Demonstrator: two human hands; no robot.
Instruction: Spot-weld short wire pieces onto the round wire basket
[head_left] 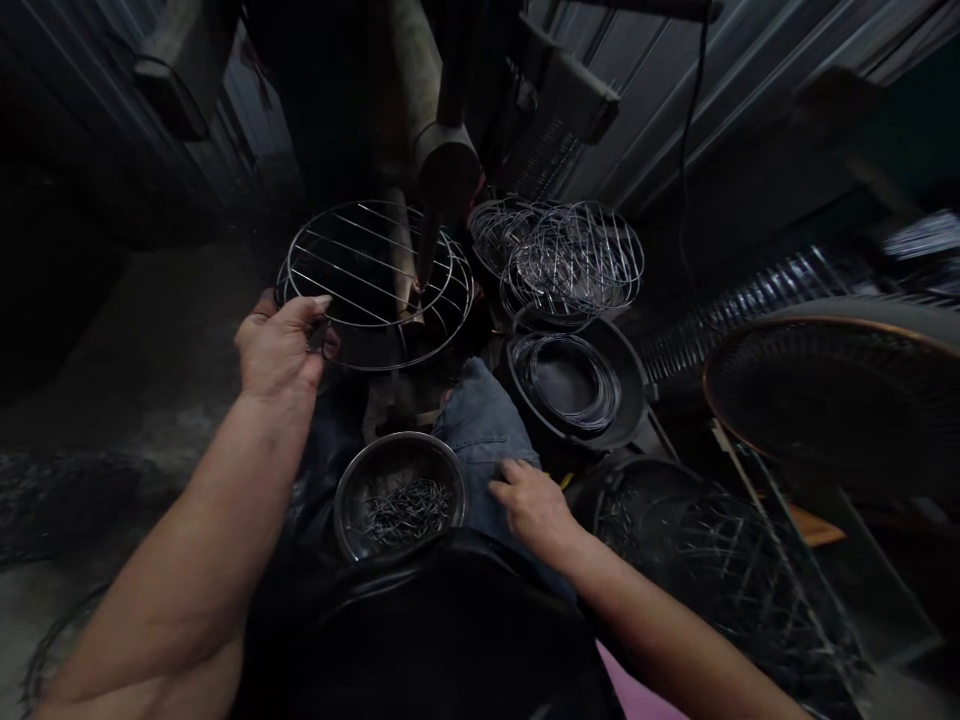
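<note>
My left hand (279, 345) is closed on the left rim of a round wire rack (375, 285) with parallel cross wires, held under the tip of a machine arm (442, 180). My right hand (534, 505) rests on my knee in blue jeans (480, 425), fingers lying flat and holding nothing. Between my hands sits a metal bowl (399, 495) with several small wire pieces in it.
A stack of finished wire racks (570, 262) lies behind right. A dark pan with wire rings (574, 385) sits to the right of my knee. More wire pieces (720, 570) are piled at lower right, beside a large round fan guard (840, 400). Corrugated metal walls stand behind.
</note>
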